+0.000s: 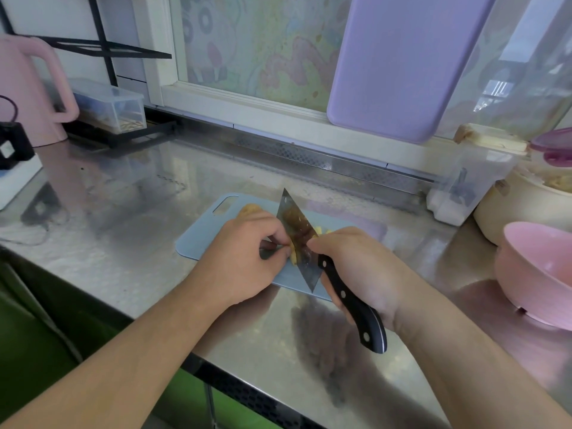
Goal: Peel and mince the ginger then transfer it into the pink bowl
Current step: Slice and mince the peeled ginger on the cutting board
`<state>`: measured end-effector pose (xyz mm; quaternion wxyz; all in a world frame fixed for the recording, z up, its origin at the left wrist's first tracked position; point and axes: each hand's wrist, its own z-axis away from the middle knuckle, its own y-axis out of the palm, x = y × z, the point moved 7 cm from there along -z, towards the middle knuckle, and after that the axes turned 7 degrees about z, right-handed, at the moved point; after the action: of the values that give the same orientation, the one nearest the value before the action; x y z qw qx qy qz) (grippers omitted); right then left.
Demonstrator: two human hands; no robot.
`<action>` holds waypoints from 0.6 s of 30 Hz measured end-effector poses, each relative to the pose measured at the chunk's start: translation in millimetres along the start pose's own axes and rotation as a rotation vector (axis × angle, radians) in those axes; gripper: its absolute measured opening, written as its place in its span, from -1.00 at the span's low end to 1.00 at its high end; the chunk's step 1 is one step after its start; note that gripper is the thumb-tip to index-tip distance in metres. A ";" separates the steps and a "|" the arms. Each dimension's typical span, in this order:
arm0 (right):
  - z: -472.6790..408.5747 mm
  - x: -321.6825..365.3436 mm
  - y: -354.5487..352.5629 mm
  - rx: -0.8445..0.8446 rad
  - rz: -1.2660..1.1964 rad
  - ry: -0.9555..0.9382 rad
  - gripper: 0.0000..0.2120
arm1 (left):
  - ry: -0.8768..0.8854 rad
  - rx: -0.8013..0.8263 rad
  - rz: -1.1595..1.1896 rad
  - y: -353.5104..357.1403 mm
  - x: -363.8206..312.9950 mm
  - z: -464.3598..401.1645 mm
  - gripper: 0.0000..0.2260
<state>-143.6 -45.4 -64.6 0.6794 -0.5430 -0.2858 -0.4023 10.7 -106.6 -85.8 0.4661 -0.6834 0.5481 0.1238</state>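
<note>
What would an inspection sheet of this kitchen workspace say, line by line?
Surface: steel counter, reflective; blue cutting board lies on it.
Job's things: ginger on the board, partly hidden; cleaver blade against it; pink bowl at right, apart from the board.
Clutter: clear box, pink kettle, clear container, cream pot.
Hands: left hand holds the ginger with curled fingers; right hand grips the black handle.
Cables: black cable at far left.
Surroundings: window, purple board leaning on it.
</note>
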 end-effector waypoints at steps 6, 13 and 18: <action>6.1 6.2 -6.4 -0.007 -0.017 -0.035 -0.71 | 0.007 -0.004 -0.018 -0.3 0.7 -0.2 -0.83; 10.6 10.2 -13.6 0.003 -0.113 -0.053 -0.74 | 0.013 0.004 -0.021 -0.5 -3.8 0.8 -0.81; 11.2 7.1 -20.2 -0.026 -0.166 -0.018 -0.67 | 0.001 0.000 -0.021 -0.7 -3.9 0.9 -0.83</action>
<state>-156.7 -37.9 -45.7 0.6340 -0.5298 -0.3308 -0.4560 10.2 -103.4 -83.3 0.4671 -0.6893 0.5410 0.1185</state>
